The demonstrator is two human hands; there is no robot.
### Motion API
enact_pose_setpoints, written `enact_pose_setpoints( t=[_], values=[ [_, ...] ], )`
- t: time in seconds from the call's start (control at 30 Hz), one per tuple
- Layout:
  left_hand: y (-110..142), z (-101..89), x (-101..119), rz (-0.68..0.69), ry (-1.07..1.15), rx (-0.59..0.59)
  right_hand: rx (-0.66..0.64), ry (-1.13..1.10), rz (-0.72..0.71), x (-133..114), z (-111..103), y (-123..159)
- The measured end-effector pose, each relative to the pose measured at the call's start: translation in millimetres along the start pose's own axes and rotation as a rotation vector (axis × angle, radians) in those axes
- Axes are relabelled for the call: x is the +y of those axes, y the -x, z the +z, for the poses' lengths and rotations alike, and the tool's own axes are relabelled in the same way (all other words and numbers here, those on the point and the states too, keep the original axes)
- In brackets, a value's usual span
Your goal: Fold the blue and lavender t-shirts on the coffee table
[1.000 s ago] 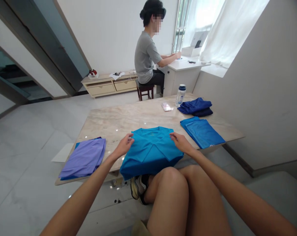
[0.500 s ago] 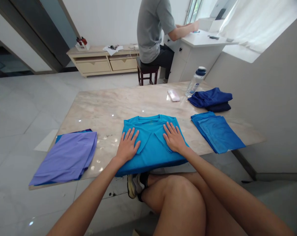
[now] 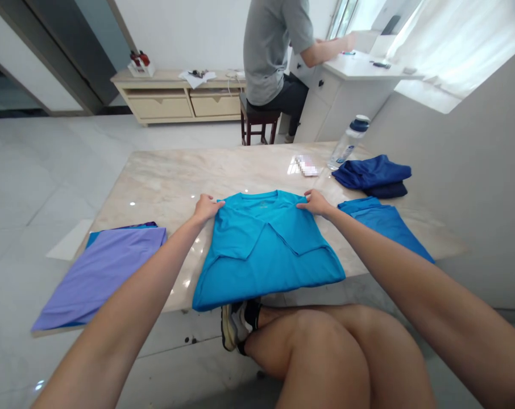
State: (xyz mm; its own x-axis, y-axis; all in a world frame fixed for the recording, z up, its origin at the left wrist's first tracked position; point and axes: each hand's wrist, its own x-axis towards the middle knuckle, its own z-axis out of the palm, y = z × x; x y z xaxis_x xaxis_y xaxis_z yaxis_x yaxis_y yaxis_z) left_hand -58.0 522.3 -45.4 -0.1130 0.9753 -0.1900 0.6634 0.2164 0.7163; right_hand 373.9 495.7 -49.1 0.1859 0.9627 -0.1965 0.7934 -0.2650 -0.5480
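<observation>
A bright blue T-shirt (image 3: 270, 255) lies on the table with its sleeves folded inward over the body and its collar away from me. Its lower edge overhangs the table's near edge. My left hand (image 3: 207, 208) pinches the far left shoulder corner between thumb and fingers. At the far right shoulder, my right hand (image 3: 317, 203) grips the cloth the same way. Left of the shirt lies a stack of folded clothes with a purple garment (image 3: 108, 267) on top. On the right, a folded blue garment (image 3: 387, 224) is partly hidden behind my right forearm.
The marble-patterned table (image 3: 176, 170) also bears a water bottle (image 3: 349, 143), dark blue folded clothes (image 3: 372, 175) and a small blurred-out packet (image 3: 307, 166). Beyond it a person (image 3: 268, 57) sits on a stool at a white desk (image 3: 355, 67). A low cabinet (image 3: 163, 107) stands behind.
My hands have moved from lying flat on the sleeves out to the shirt's far shoulder corners and closed on them. The view has shifted slightly.
</observation>
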Motion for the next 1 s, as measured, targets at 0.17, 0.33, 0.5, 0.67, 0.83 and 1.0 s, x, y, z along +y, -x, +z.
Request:
enact_pose_setpoints(
  t=[0.17,0.33,0.5,0.67,0.83,1.0],
  values=[
    [1.6,-10.0,16.6,-0.026,-0.061,-0.174,-0.081,0.035,-0.040,-25.6,-9.9,-5.4],
    [-13.4,-46.3,38.7,0.023,-0.140,-0.028,0.031,-0.010,-0.054,-64.2,-22.7,-19.9],
    [-33.6,-94.3,82.2,0.079,-0.113,0.162,0.284,-0.203,-0.121,-121.1,-51.3,-41.5],
    [-14.8,-136.5,130.6,0.327,-0.019,0.369,0.513,-0.309,-0.418,-158.7,-97.1,-44.5],
    [57.9,-134.2,112.6,0.502,-0.013,0.381,0.397,-0.267,-0.565,-135.7,-104.6,15.8],
    [138.6,-87.6,27.2,0.523,-0.037,0.208,0.229,-0.195,-0.558,-56.1,-59.0,89.4]
  ],
)
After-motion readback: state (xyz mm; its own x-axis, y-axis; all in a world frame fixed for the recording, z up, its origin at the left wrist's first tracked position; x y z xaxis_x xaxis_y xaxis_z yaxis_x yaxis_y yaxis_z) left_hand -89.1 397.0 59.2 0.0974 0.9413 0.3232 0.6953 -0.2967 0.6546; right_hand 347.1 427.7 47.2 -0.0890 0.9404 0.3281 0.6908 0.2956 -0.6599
